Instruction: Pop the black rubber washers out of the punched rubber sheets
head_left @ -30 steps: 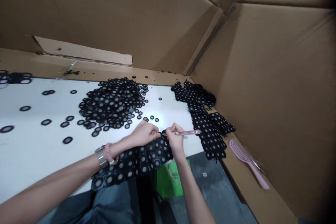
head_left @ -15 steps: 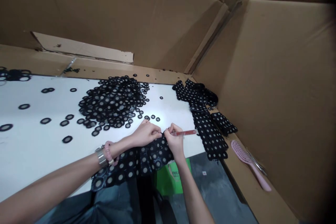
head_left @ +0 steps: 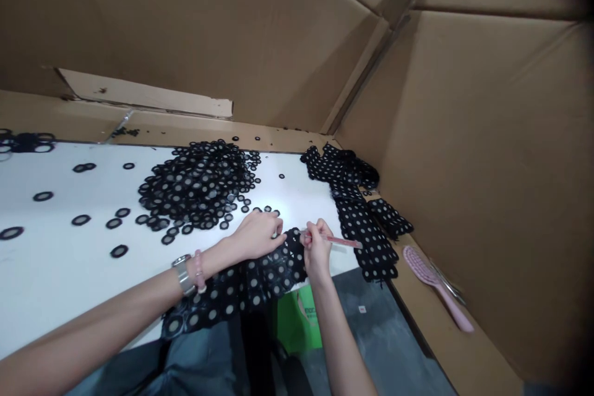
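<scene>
A strip of joined black discs with pale centres (head_left: 255, 284) lies along the table's front edge, partly over my lap. My left hand (head_left: 260, 235) rests on the strip's upper edge, its fingers curled and holding the fabric down. At the strip's right end my right hand (head_left: 317, 250) grips a thin, red, see-through pen-shaped tool (head_left: 343, 241). The tool's shaft sticks out to the right between thumb and fingers; its working tip is hidden or too small to make out. Beyond my left hand lies a heap of loose black discs (head_left: 197, 185).
More joined strips (head_left: 364, 229) lie at the table's right side. Single discs (head_left: 119, 251) are scattered on the left of the white table (head_left: 55, 278). A pink hairbrush (head_left: 436, 288) lies on the right cardboard ledge. Cardboard walls (head_left: 185, 31) enclose the back and right. A green bag (head_left: 297, 322) is below.
My right hand has drawn slightly right, away from my left hand, and the tool has tilted down at its right end. The left fingers have shifted a little on the strip.
</scene>
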### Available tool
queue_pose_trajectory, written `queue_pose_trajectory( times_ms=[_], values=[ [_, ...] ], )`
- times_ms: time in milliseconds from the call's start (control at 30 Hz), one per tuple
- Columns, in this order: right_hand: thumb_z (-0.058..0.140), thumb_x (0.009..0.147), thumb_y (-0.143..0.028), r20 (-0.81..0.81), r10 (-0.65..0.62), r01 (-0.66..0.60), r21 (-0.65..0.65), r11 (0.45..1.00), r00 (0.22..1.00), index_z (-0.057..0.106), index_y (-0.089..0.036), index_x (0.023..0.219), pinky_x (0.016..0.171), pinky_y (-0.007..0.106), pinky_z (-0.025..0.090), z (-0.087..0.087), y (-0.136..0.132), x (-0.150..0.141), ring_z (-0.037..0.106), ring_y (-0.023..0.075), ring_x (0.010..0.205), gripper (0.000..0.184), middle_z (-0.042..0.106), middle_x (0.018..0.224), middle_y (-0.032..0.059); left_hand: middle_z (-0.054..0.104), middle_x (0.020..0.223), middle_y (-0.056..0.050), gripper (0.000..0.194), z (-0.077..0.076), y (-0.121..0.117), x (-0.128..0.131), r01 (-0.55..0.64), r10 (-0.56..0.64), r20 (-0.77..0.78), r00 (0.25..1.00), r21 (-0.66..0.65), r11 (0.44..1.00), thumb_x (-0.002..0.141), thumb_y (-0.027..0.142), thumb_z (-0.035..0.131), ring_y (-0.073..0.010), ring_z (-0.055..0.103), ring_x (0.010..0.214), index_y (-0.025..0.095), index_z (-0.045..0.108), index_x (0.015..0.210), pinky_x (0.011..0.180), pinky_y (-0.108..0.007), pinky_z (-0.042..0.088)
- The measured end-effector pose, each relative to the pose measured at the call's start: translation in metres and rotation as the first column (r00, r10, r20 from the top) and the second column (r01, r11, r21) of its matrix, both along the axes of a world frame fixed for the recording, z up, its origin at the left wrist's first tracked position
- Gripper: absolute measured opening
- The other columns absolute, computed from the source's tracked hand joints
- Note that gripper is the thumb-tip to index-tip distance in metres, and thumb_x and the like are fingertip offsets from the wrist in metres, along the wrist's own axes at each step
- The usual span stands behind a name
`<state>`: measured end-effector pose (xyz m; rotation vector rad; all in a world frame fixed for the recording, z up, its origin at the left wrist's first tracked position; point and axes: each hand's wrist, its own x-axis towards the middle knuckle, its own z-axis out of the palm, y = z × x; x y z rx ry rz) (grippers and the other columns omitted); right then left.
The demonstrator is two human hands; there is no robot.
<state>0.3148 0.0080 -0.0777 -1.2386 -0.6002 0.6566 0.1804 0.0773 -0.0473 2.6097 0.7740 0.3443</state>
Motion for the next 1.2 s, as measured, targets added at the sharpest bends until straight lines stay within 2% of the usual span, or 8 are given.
queue_pose_trajectory(
  times_ms=[167, 367, 567, 767, 900, 1067, 1133, 1200],
  values=[
    [0.059, 0.07, -0.028, -0.062, -0.066, 0.069, 0.034, 0.997, 0.996, 0.026, -0.021, 0.056, 0.036, 0.016, 0.022, 0.001, -0.003, 0.001, 0.026, 0.0037, 0.033, 0.037, 0.028, 0.04, -0.0132, 0.061, 0.086, -0.008, 0.021, 0.001, -0.003, 0.015, -0.024, 0.021, -0.041, 0.999, -0.077, 0.997, 0.077, 0.033, 0.048, -0.0224, 0.057, 0.078, 0.016, 0.059, 0.08, 0.068, -0.031, 0.041],
    [0.062, 0.071, -0.028, -0.103, -0.095, 0.102, 0.063, 0.993, 0.99, 0.034, -0.02, 0.054, 0.041, 0.018, 0.037, 0.002, 0.0, 0.001, 0.033, 0.0048, 0.035, 0.034, 0.035, 0.039, -0.0118, 0.06, 0.086, -0.005, 0.015, -0.004, -0.004, 0.017, -0.002, -0.002, -0.023, 1.0, -0.145, 0.989, 0.07, 0.021, 0.052, -0.0185, 0.056, 0.079, 0.017, 0.056, 0.084, 0.067, -0.026, 0.041],
    [0.054, 0.077, -0.03, -0.198, -0.163, 0.193, 0.139, 0.971, 0.967, 0.032, -0.02, 0.055, 0.037, 0.017, 0.033, 0.008, -0.001, 0.002, 0.028, 0.0047, 0.035, 0.033, 0.032, 0.043, -0.0114, 0.064, 0.078, -0.004, 0.031, -0.003, 0.005, 0.03, 0.021, -0.028, -0.028, 0.999, -0.231, 0.973, 0.076, 0.034, 0.048, -0.0183, 0.057, 0.071, 0.015, 0.056, 0.1, 0.059, -0.025, 0.038],
    [0.054, 0.076, -0.028, -0.225, -0.217, 0.262, 0.191, 0.946, 0.95, 0.032, -0.02, 0.056, 0.035, 0.017, 0.03, 0.011, -0.005, -0.001, 0.028, 0.0048, 0.035, 0.031, 0.032, 0.043, -0.011, 0.061, 0.06, -0.002, 0.016, 0.009, 0.021, 0.053, 0.17, -0.191, -0.057, 0.98, -0.262, 0.95, 0.07, 0.025, 0.052, -0.014, 0.051, 0.055, 0.017, 0.065, 0.067, 0.05, -0.023, 0.03],
    [0.051, 0.077, -0.026, -0.25, -0.322, 0.385, 0.275, 0.881, 0.913, 0.029, -0.019, 0.056, 0.036, 0.016, 0.027, 0.032, -0.021, -0.001, 0.024, 0.005, 0.036, 0.031, 0.028, 0.044, -0.0111, 0.055, 0.049, 0.0, 0.01, 0.049, 0.019, 0.061, 0.272, -0.314, -0.096, 0.945, -0.305, 0.913, 0.062, 0.018, 0.055, -0.0117, 0.043, 0.045, 0.015, 0.062, 0.056, 0.048, -0.024, 0.029],
    [0.045, 0.077, -0.019, -0.369, -0.42, 0.554, 0.44, 0.707, 0.829, 0.03, -0.018, 0.053, 0.034, 0.017, 0.021, 0.097, -0.063, 0.0, 0.017, 0.0052, 0.037, 0.029, 0.024, 0.045, -0.0093, 0.048, 0.041, 0.003, 0.018, 0.132, -0.004, 0.072, 0.377, -0.489, -0.115, 0.865, -0.494, 0.783, 0.061, 0.019, 0.06, -0.0091, 0.039, 0.041, 0.014, 0.055, 0.044, 0.045, -0.024, 0.03],
    [0.04, 0.076, -0.017, -0.356, -0.45, 0.574, 0.528, 0.627, 0.819, 0.03, -0.018, 0.051, 0.033, 0.017, 0.018, 0.123, -0.082, 0.0, 0.016, 0.0053, 0.037, 0.027, 0.023, 0.045, -0.0081, 0.045, 0.043, 0.004, 0.023, 0.16, -0.013, 0.071, 0.408, -0.465, 0.081, 0.882, -0.625, 0.666, 0.066, 0.019, 0.056, -0.0071, 0.038, 0.041, 0.014, 0.05, 0.044, 0.045, -0.023, 0.03],
    [0.036, 0.075, -0.015, -0.311, -0.489, 0.569, 0.592, 0.571, 0.815, 0.032, -0.018, 0.05, 0.032, 0.018, 0.016, 0.143, -0.097, -0.002, 0.014, 0.0059, 0.036, 0.026, 0.021, 0.044, -0.0071, 0.045, 0.044, 0.005, 0.024, 0.179, -0.019, 0.063, 0.425, -0.258, 0.339, 0.905, -0.771, 0.475, 0.069, 0.018, 0.056, -0.0054, 0.04, 0.042, 0.014, 0.048, 0.047, 0.047, -0.021, 0.033]
  ],
)
